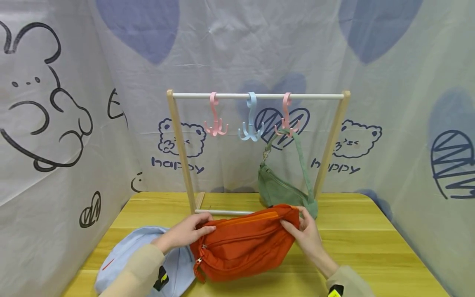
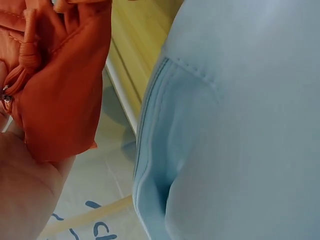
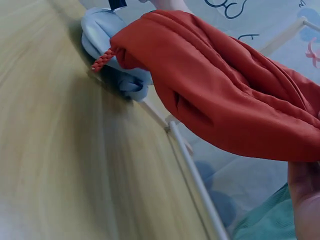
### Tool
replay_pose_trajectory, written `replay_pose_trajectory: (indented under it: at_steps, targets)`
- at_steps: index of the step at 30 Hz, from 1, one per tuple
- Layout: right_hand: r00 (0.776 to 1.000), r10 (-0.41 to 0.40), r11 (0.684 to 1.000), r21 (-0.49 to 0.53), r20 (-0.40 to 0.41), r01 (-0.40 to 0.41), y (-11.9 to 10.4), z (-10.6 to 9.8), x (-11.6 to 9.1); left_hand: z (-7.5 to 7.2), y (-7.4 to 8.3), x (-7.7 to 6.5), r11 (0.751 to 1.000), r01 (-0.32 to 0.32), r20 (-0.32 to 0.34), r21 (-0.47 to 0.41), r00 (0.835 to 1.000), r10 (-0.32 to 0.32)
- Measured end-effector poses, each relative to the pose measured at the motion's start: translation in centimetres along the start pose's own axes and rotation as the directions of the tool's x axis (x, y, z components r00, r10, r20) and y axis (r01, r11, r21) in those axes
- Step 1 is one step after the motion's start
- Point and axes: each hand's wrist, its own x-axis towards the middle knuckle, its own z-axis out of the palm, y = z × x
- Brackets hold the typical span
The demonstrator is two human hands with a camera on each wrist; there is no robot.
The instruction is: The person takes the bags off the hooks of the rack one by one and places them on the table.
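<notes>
An orange-red waist bag [image 1: 245, 247], with zippers and a braided pull, is stretched between both hands above the table's front. My left hand [image 1: 187, 233] grips its left end, thumb on the near side and fingers behind. At the other end my right hand [image 1: 307, 235] pinches the top corner with the thumb in front. In the right wrist view the bag [image 3: 215, 95] hangs clear of the tabletop. Under and beside my left forearm lies a pale blue fabric item [image 1: 120, 249], seemingly a bag; its seamed opening [image 2: 165, 150] shows in the left wrist view.
Behind the bag stands a wooden rack with a white top rail [image 1: 233, 96]. From it hang a pink hook [image 1: 215, 119], a blue hook [image 1: 251, 119] and another pink hook [image 1: 286, 113]. A green shoulder bag [image 1: 278, 185] hangs by its strap from the right pink hook.
</notes>
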Motion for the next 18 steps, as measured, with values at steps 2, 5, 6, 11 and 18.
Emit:
replay_pose_trajectory:
  at_steps: [2,5,6,11,18]
  targets:
    - [0.999,0.043,0.999,0.003,-0.025,-0.042,0.2,-0.1,-0.3,0.2,0.0,0.1,1.000,0.009,0.016,0.011,1.000,-0.009]
    - [0.989,0.133,0.991,-0.006,-0.064,-0.134,0.3,-0.1,-0.9,0.5,0.0,0.3,0.999,0.021,0.037,0.042,0.999,-0.022]
    - [0.983,0.168,0.986,-0.008,-0.074,-0.169,0.4,-0.1,-1.1,0.7,0.0,0.4,0.998,0.025,0.045,0.049,0.999,-0.027]
    - [0.941,0.328,0.944,-0.003,-0.082,-0.329,0.9,-0.5,-2.2,1.4,-0.1,0.7,0.994,0.009,0.090,0.109,0.996,-0.019]
    - [0.889,0.457,0.888,0.069,-0.026,-0.455,2.2,-1.2,-3.4,2.4,0.0,1.1,0.981,0.037,0.145,0.190,0.987,-0.065]
